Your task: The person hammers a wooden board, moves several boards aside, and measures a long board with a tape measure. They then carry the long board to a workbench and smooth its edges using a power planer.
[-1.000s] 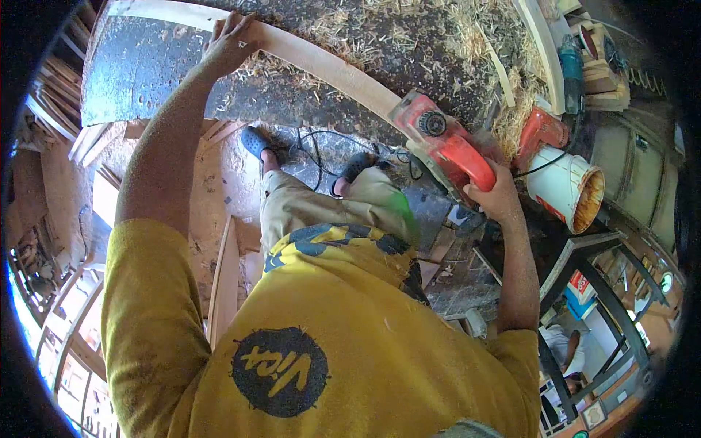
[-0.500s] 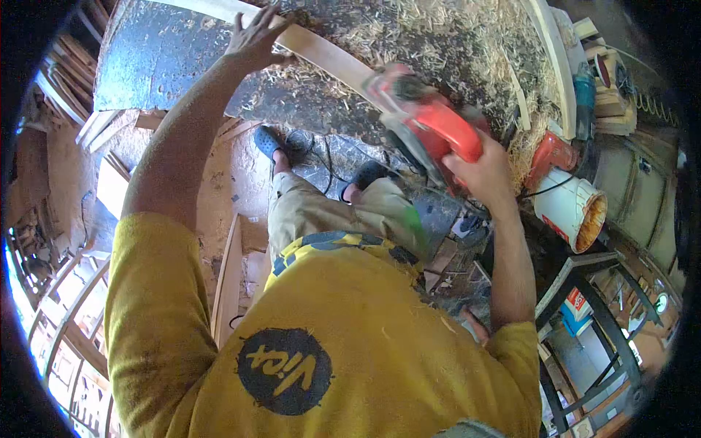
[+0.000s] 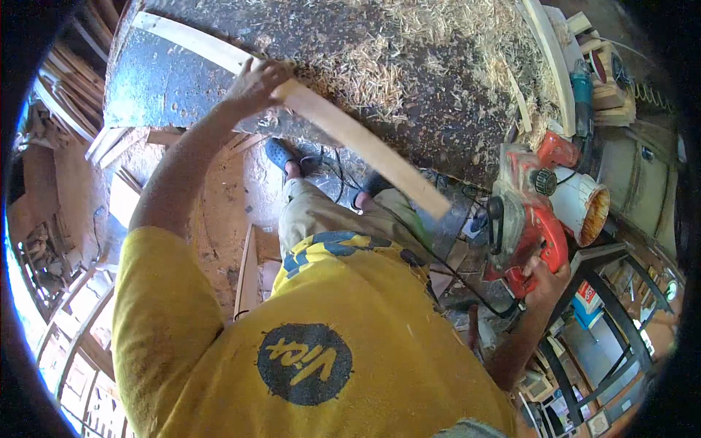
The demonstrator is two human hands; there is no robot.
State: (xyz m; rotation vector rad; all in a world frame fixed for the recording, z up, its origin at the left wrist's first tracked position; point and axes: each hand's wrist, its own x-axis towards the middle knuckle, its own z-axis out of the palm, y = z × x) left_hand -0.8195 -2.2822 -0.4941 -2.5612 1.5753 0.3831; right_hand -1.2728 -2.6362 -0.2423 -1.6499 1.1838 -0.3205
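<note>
My left hand [image 3: 257,86] is closed around the middle of a long, slightly curved wooden strip [image 3: 358,139]. The strip lies slantwise over the dark workbench [image 3: 175,69], and its near right end juts out past the bench edge. In my right hand [image 3: 544,281] is the red rear handle of an electric planer [image 3: 527,201]. The planer is off to the right, apart from the strip, tilted with its black side knob showing. My right fingers wrap the grip and are partly hidden by it.
Wood shavings [image 3: 372,84] cover much of the bench. A curved wooden piece [image 3: 551,66] lies along its right side. Beyond the planer are a white bucket [image 3: 584,201] and a teal power tool [image 3: 582,98]. A black cord [image 3: 438,263] trails near my legs.
The planer has come off the strip and swung right and towards me in my right hand. The strip's near end has shifted towards me, with my left hand still on it.
</note>
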